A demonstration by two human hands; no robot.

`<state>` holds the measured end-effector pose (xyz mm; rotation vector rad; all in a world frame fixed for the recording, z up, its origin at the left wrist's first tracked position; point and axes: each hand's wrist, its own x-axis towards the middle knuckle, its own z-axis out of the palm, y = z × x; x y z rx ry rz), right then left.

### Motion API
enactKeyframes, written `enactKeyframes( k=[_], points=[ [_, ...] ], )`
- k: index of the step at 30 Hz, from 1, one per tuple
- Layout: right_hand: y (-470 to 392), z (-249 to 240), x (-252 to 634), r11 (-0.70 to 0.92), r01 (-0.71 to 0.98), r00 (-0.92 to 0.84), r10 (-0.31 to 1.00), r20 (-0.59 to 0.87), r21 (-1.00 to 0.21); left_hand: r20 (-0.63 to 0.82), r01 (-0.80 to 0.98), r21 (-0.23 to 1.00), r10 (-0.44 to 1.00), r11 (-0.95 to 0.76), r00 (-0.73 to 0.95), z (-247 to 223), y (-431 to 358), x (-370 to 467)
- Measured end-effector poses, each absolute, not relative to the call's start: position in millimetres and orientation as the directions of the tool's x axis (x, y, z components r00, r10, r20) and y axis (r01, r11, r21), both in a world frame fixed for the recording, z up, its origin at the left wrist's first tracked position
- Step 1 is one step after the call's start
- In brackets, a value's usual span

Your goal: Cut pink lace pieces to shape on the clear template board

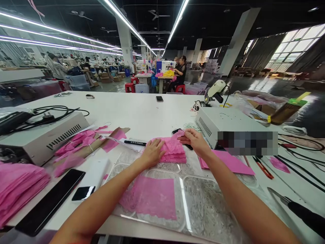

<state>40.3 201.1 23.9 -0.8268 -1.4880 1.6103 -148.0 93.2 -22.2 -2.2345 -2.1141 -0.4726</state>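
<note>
A stack of pink lace fabric pieces (174, 156) lies at the far edge of a clear plastic board (181, 196). My left hand (152, 151) rests flat on the stack's left side, fingers stretched out. At the stack's upper right, my right hand (193, 139) pinches the raised edge of a lace piece (175, 140) between thumb and fingers. Nearer to me, a single pink fabric piece with a lace edge (156, 198) is spread on the board. A black marker pen (134, 142) lies just left of my left hand.
Grey metal boxes stand at left (43, 135) and right (228, 122). Pink fabric piles (21, 189), a long black slab (50, 201) and a white device (93, 173) occupy the left. A hot-knife-like tool (302, 210) and cables lie right. A phone (159, 98) is further back.
</note>
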Motion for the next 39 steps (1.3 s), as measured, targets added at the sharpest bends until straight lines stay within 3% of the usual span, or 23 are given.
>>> enactKeyframes(
  k=[5, 13, 18, 22, 26, 32, 39],
  points=[
    [198.0, 28.8, 41.6, -0.06, -0.167, -0.501, 0.865, 0.032, -0.984, 0.275, 0.98, 0.199, 0.96, -0.007, -0.049, -5.1, 91.8, -129.9],
    [187.1, 39.3, 51.5, -0.077, -0.24, -0.49, 0.87, 0.052, -0.968, 0.333, 0.923, 0.292, 0.878, 0.251, -0.344, -5.7, 117.7, -70.8],
    [180.0, 47.9, 72.6, -0.07, -0.315, -0.423, 0.903, 0.073, -0.947, 0.36, 0.919, 0.313, 0.865, 0.24, -0.349, -11.3, 133.9, -56.4],
    [170.9, 46.3, 106.1, -0.015, -0.313, -0.307, 0.948, 0.087, -0.95, 0.379, 0.958, 0.266, 0.902, 0.109, -0.208, -8.8, 130.1, -53.0],
    [146.4, 20.2, 160.5, -0.026, -0.228, -0.185, 0.983, 0.018, -0.973, 0.374, 0.973, 0.172, 0.924, -0.156, 0.082, -10.6, 103.2, -46.6],
    [88.4, -31.5, 232.5, -0.24, 0.072, -0.16, 0.955, -0.249, -0.968, 0.284, 0.828, 0.068, 0.807, -0.556, 0.518, -31.2, 51.1, -31.3],
    [80.0, -37.6, 270.4, -0.173, 0.395, -0.157, 0.955, -0.252, -0.902, 0.183, 0.711, 0.049, 0.707, -0.701, 0.684, -35.2, 40.0, -20.0]
  ],
)
